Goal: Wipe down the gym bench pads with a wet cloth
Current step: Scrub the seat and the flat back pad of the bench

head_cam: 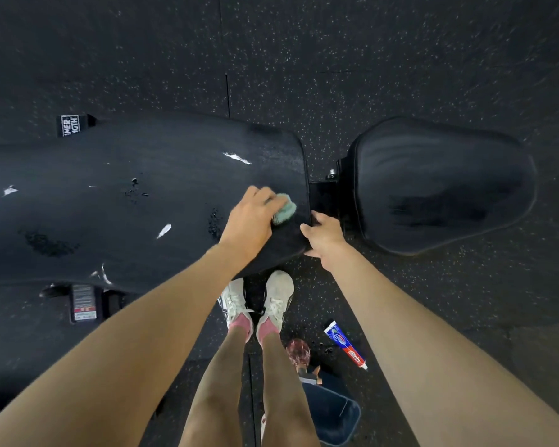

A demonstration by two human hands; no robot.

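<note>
My left hand (pixel 249 221) is closed over the green cloth (pixel 284 210), pressing it on the long back pad (pixel 126 195) near its right end. My right hand (pixel 323 235) grips that pad's end edge, fingers curled; seat pad (pixel 439 185) sits apart to the right.

Worn matt black vinyl on the back pad (pixel 126 201), torn to white. Smoother, faintly glossy seat pad (pixel 439 185). Speckled rubber floor (pixel 368 59); fuzzy green cloth (pixel 285 210).

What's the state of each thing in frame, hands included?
left hand: pressing the cloth onto the back pad
cloth: bunched under the left hand's fingers
right hand: gripping the back pad's end edge
back pad: torn, white patches showing
seat pad: untouched
toothpaste tube: lying on floor
</note>
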